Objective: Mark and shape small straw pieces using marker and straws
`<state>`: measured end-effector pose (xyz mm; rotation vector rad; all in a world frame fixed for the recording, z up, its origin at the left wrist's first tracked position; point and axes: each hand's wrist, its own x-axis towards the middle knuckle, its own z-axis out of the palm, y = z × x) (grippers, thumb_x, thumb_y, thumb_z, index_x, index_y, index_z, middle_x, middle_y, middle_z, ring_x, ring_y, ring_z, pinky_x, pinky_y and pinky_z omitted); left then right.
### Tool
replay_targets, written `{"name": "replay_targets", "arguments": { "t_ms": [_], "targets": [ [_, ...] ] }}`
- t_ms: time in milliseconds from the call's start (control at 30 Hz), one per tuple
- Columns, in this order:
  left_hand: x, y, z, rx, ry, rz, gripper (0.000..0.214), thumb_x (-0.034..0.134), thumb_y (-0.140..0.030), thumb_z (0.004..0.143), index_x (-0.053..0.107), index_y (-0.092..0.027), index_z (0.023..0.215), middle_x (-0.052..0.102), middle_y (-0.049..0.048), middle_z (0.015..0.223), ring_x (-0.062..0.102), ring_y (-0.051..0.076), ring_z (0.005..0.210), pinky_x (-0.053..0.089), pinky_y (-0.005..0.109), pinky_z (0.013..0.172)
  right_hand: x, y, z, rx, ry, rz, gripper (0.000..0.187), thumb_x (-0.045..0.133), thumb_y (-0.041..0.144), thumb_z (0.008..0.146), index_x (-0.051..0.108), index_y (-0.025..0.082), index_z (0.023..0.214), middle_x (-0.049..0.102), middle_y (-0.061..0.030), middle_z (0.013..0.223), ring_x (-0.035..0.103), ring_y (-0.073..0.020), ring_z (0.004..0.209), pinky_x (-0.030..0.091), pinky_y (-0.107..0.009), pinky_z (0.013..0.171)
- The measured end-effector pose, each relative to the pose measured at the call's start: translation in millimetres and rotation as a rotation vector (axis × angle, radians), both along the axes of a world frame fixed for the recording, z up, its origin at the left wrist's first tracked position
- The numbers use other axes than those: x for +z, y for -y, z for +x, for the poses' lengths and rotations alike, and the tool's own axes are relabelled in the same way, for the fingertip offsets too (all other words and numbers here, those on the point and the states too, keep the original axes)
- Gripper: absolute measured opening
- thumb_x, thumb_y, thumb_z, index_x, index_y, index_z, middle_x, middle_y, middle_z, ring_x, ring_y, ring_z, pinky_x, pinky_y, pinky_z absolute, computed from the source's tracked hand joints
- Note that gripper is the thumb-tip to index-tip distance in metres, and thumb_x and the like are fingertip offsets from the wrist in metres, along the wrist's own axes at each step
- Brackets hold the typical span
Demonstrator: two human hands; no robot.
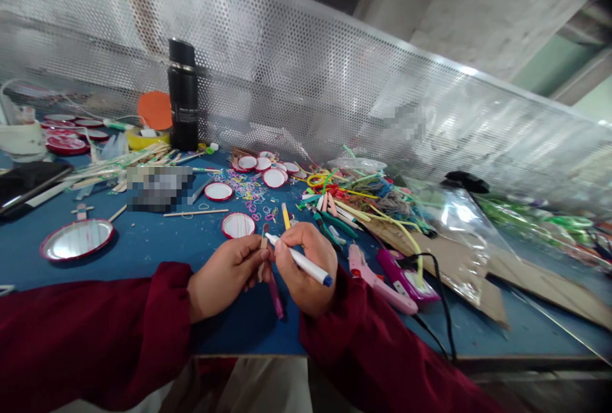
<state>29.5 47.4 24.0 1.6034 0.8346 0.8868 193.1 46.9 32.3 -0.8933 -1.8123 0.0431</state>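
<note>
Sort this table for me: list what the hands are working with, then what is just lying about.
In hand: left hand pinching a wooden stick; right hand holding a white marker, its tip at the stick.
Lying about: black flask, pink glue gun, round mirror, loose rubber bands, cardboard, purple pen between the hands.

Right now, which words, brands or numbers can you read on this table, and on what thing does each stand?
No text is readable.
Black bottle: faint marks on its side, too small to read.
White marker in the right hand: no print shows.
Stick in the left hand: no print shows.
</note>
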Motion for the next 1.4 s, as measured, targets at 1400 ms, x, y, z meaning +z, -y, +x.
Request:
{"name": "replay_targets", "arguments": {
  "t_ms": [1400],
  "targets": [
    [-3.1, -0.4, 0.2, 0.0, -0.001, -0.006, 0.04, 0.043, -0.051, 0.095, 0.052, -0.017, 0.075, 0.053, -0.0028, 0.066, 0.045, 0.008, 0.052, 0.039, 0.021, 0.049, 0.8, -0.8, -0.6, -0.005, -0.003, 0.011, 0.009, 0.058, 0.022, 0.085, 0.054, 0.021, 0.077, 0.061, -0.0015, 0.072, 0.06, -0.0165, 0.071, 0.047, -0.031, 0.067]
  ]
}}
